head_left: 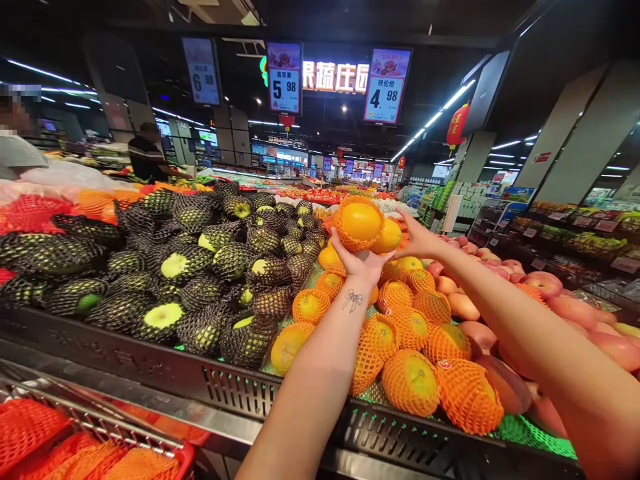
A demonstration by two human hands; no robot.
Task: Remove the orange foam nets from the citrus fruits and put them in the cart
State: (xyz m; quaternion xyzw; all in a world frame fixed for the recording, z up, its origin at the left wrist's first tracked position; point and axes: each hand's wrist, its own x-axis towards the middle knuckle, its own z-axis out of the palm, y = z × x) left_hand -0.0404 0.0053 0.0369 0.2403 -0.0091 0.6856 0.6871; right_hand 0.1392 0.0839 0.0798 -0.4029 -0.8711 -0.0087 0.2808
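My left hand point(364, 261) is raised over the fruit display, palm up, holding an orange point(360, 225) in an orange foam net. Just to its right is a second orange point(388, 236), which shows no net on its visible side. My right hand point(416, 235) comes in from the right, its fingers curved round that second orange; their far tips are hidden. Below both hands lies a pile of oranges point(411, 387), most in orange foam nets, in a black slatted crate point(395, 433).
Green fruit in black foam nets point(200, 267) is heaped to the left. Pinkish apples point(543, 285) lie on the right under my right forearm. A wire basket point(95, 417) with red and orange netting stands at lower left. Two people are beyond the display at left; price signs hang overhead.
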